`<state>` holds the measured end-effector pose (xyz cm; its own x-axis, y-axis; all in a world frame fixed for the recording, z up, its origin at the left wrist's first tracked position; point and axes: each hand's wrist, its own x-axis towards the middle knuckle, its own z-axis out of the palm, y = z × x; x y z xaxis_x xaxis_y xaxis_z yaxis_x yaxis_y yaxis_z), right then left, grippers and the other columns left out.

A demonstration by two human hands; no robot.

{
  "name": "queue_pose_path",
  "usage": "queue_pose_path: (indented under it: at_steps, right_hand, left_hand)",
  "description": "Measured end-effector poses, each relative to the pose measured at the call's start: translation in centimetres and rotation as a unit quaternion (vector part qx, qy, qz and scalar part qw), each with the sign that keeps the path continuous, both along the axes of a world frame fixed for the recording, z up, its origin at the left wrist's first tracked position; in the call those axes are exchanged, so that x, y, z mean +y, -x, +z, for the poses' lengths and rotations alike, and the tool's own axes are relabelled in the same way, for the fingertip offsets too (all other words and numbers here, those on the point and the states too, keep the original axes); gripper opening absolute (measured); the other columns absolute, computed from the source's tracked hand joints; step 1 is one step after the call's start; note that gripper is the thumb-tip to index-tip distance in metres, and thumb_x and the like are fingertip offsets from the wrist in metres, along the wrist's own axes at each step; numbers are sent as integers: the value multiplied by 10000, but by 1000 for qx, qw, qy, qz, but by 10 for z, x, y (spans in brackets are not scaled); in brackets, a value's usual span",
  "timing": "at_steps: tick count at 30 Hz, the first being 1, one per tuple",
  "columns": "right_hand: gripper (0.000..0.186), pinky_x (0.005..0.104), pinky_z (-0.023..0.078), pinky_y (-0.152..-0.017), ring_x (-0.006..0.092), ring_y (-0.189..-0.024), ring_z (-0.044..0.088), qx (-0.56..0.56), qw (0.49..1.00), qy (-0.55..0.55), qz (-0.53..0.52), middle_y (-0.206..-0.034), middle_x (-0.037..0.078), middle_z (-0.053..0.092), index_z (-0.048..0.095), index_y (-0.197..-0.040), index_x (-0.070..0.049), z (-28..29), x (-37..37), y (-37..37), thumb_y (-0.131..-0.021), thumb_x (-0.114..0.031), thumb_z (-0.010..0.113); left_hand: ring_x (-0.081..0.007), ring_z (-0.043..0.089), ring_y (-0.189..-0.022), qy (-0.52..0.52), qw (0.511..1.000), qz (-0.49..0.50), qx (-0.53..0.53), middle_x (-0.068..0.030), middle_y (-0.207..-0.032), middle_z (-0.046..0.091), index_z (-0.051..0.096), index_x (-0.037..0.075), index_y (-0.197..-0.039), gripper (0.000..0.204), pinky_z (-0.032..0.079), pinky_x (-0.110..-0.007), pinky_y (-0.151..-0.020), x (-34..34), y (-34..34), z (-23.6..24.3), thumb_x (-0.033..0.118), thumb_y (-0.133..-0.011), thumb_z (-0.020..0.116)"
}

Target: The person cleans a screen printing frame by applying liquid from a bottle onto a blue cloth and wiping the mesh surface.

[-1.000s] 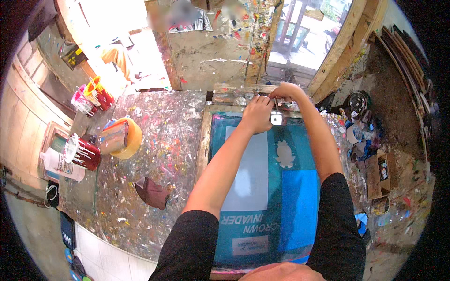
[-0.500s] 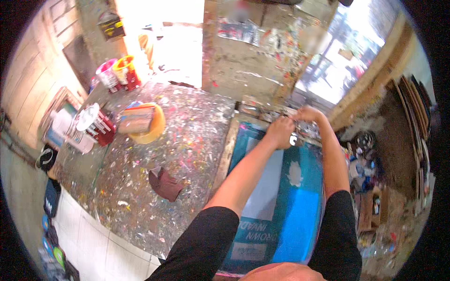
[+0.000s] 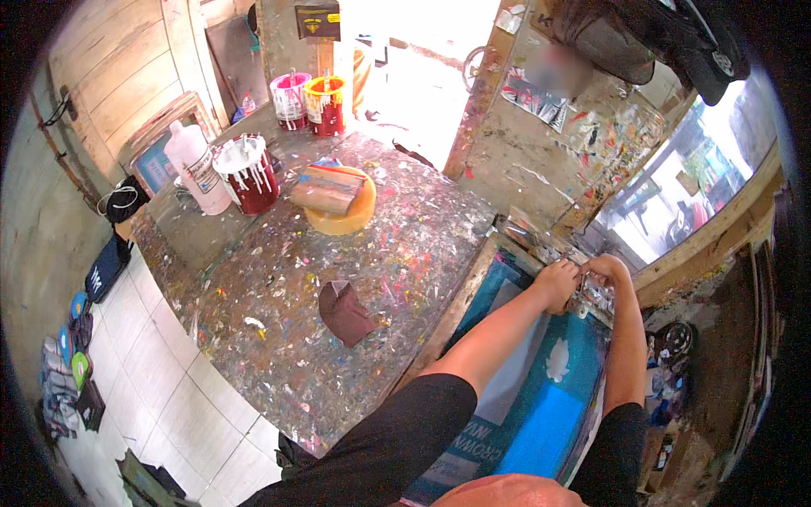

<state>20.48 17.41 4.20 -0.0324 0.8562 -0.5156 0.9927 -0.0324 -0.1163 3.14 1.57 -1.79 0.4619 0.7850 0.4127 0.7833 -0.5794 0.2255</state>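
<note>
A screen-printing frame (image 3: 460,306) with a teal and blue mesh (image 3: 541,422) lies in front of me at the right. At its far end, my left hand (image 3: 557,286) is closed over the metal hinge clamp (image 3: 594,297). My right hand (image 3: 606,270) is beside it, fingers bent into a pinch at the same clamp. Whatever the fingers grip is too small and covered to name. To the left of the frame a dark brown cloth piece (image 3: 346,314) lies on the paint-spattered table (image 3: 279,287).
A yellow tub (image 3: 342,221) carries a wooden squeegee (image 3: 328,188). Behind it stand a white-dripped paint can (image 3: 247,182), a pale pink bottle (image 3: 197,169), and pink (image 3: 290,106) and orange (image 3: 326,110) paint pots. Dark caps (image 3: 693,42) hang at upper right.
My view has swung, so the table and frame sit farther right in the picture. Both hands stay at the far-end clamp, with only slight finger movement.
</note>
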Motion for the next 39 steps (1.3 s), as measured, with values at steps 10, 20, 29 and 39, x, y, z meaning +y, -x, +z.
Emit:
queue_pose_path:
  at_steps: [10,20,29,39]
  right_hand:
    - [487,361,512,-1004,224,-1220,641,-207,968,-136,-50,-1278,90,689,766,-1108,-153,9,-27,108,-682,-382,816]
    - [496,273,393,-490,89,-532,459,203,963,7,178,-624,-31,516,687,-804,-84,12,-33,21,-943,-557,636]
    - [570,292,317,-461,84,-521,396,308,947,39,84,-592,-42,451,608,-648,-71,-30,-6,-9,-940,-558,656]
    - [500,271,285,-463,72,-506,420,301,946,41,113,-570,-45,477,610,-697,-123,-21,-24,-3,-961,-549,625]
  left_hand:
    - [-291,529,-1173,-89,996,17,12,-117,-1214,595,646,55,-1135,647,376,-393,-1078,13,20,-24,334,-567,783]
    - [-279,537,-1165,-36,999,22,-29,-140,-1150,605,648,52,-1110,577,375,-393,-1091,0,25,-18,303,-606,775]
    - [-319,547,-1179,-48,997,5,-61,-163,-1148,601,649,48,-1036,505,352,-444,-1142,-3,19,-11,269,-598,766]
    - [-295,549,-1169,-56,997,4,-49,-146,-1141,616,648,29,-1042,525,356,-404,-1129,-4,21,-8,268,-592,772]
